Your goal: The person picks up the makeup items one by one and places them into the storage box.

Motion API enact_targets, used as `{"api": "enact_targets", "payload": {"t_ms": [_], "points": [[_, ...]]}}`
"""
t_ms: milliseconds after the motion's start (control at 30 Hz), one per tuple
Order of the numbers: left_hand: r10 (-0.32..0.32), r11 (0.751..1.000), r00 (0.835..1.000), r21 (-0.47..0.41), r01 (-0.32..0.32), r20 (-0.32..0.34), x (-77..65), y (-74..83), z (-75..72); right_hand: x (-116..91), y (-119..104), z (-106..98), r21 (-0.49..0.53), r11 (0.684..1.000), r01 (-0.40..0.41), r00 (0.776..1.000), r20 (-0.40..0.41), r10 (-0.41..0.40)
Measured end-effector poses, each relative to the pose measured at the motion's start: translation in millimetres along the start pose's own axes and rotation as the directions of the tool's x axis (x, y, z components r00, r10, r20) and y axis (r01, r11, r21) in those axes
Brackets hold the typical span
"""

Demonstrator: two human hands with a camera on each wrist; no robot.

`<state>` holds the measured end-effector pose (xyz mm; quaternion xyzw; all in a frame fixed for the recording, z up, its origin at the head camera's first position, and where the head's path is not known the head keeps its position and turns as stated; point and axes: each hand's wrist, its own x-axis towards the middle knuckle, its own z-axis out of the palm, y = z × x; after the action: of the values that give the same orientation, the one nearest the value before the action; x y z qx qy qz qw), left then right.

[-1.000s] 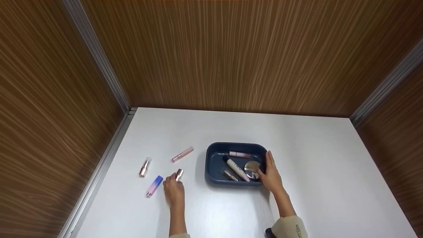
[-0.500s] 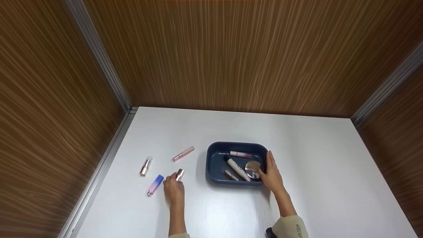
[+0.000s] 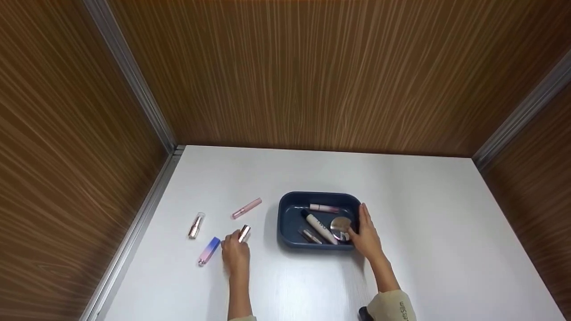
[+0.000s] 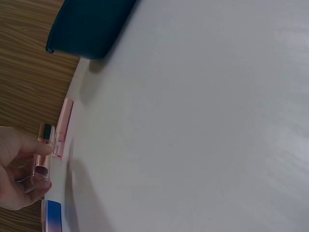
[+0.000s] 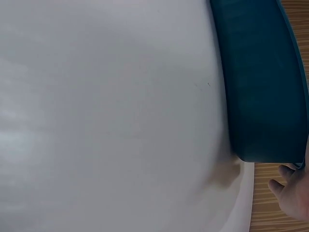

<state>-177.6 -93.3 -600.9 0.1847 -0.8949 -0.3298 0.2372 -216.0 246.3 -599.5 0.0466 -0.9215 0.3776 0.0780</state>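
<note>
My left hand [image 3: 236,255] pinches a rose-gold lipstick [image 3: 244,233] with a clear part. The left wrist view shows that lipstick [image 4: 42,153] between thumb and fingers. Right of it stands a dark blue storage bin [image 3: 321,246]; my right hand [image 3: 366,238] grips its right wall, thumb over the rim and fingers along the outside. Inside the bin lie a round silver compact [image 3: 341,224], a white tube with a dark cap [image 3: 322,229], a pink-and-white lip gloss tube [image 3: 324,208] and a small slim tube [image 3: 311,236]. The right wrist view catches only part of my right hand [image 5: 293,191].
Left on the white table [image 3: 428,214] lie a pink lip gloss tube [image 3: 246,208], another rose-gold lipstick [image 3: 196,225] with a clear cap, and a blue-to-pink lipstick case [image 3: 208,251]. Wood-grain panels [image 3: 312,80] stand behind and at both sides.
My left hand and the lipstick in it have shifted slightly away from me, and more of the lipstick shows. My right hand and the bin have stayed put.
</note>
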Motion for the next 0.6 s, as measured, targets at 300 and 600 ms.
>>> {"api": "enact_targets", "payload": {"t_ms": [300,600], "points": [[-0.031,0.999,0.997,-0.016,0.032,0.064,3.4,10.5,-8.8,-0.1,-1.3,0.6,-0.001,1.000,-0.020,1.000,0.005,0.020],[0.015,1.000,0.999,-0.027,-0.014,0.044,6.3,14.3,-10.1,-0.1,-0.3,1.0,-0.002,1.000,-0.007,1.000,-0.010,0.007]]}}
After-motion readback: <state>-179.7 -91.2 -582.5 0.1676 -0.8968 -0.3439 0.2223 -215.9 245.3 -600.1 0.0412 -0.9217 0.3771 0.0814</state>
